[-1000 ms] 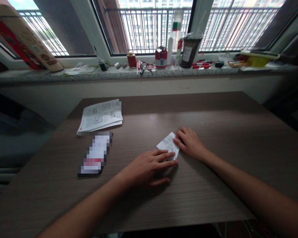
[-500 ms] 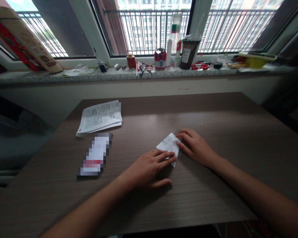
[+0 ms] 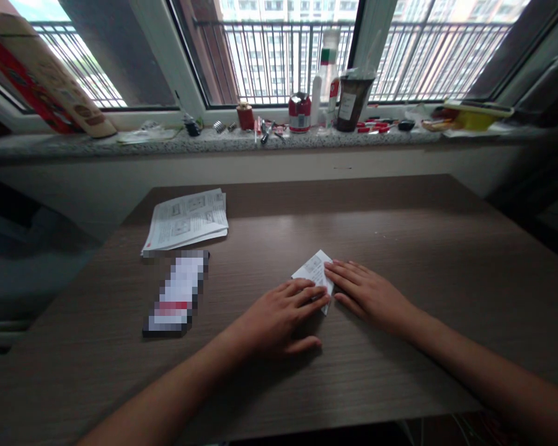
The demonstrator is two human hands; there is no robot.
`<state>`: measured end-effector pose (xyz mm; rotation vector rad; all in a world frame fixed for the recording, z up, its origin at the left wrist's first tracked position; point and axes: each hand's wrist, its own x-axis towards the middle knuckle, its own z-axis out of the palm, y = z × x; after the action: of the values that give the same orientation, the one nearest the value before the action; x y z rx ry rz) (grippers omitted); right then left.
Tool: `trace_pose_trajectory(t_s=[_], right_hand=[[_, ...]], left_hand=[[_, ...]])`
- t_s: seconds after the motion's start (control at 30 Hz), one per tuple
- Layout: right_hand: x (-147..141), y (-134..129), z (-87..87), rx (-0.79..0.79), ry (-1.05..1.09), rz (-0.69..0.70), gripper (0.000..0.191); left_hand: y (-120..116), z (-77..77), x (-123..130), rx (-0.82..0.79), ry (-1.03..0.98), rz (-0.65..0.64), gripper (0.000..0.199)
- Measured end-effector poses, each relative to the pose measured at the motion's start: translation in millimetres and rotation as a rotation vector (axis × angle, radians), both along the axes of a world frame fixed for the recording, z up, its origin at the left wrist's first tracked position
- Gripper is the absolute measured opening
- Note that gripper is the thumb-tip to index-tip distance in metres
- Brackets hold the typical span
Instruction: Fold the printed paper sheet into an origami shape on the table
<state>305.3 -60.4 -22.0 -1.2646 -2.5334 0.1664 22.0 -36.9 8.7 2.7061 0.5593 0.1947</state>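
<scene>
A small folded piece of printed paper (image 3: 314, 267) lies on the brown table (image 3: 260, 241), one pointed corner facing away from me and another toward me. Across its lower part rest the fingers of my left hand (image 3: 283, 313), stretched out with the thumb apart on the tabletop. My right hand (image 3: 369, 291) lies flat, its fingertips on the paper's right edge and its thumb close by. Part of the paper is hidden under the fingers of both hands.
Left of my hands lies a phone (image 3: 179, 294) with a blurred screen. Behind it is a stack of printed sheets (image 3: 188, 217). Along the stone windowsill (image 3: 153, 146) stand a red can (image 3: 300, 113), a dark cup (image 3: 352, 102), a bottle (image 3: 326, 74) and other small items.
My right hand has shifted slightly toward me, and its fingers have straightened from a bent pose to lie flat at the paper's right edge. My left hand has stayed nearly still.
</scene>
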Motion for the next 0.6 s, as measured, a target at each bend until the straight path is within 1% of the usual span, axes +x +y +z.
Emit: trace_pose_trajectory(t_s=[0.13,0.33,0.6], right_hand=[[0.6,-0.8,-1.4,-0.019,-0.015,-0.009,0.057],[1.7,0.1,0.2,-0.049,-0.037,-0.013,0.055],[0.8,-0.9,2.7,-0.026,0.011,-0.015,0.056]], left_hand=[[2.4,1.1,-0.5,-0.016,0.008,-0.031,0.076],[5.1,2.7,-0.3,-0.029,0.007,-0.052,0.064],[10.0,3.1,-5.5,-0.117,-0.067,-0.085,0.062]])
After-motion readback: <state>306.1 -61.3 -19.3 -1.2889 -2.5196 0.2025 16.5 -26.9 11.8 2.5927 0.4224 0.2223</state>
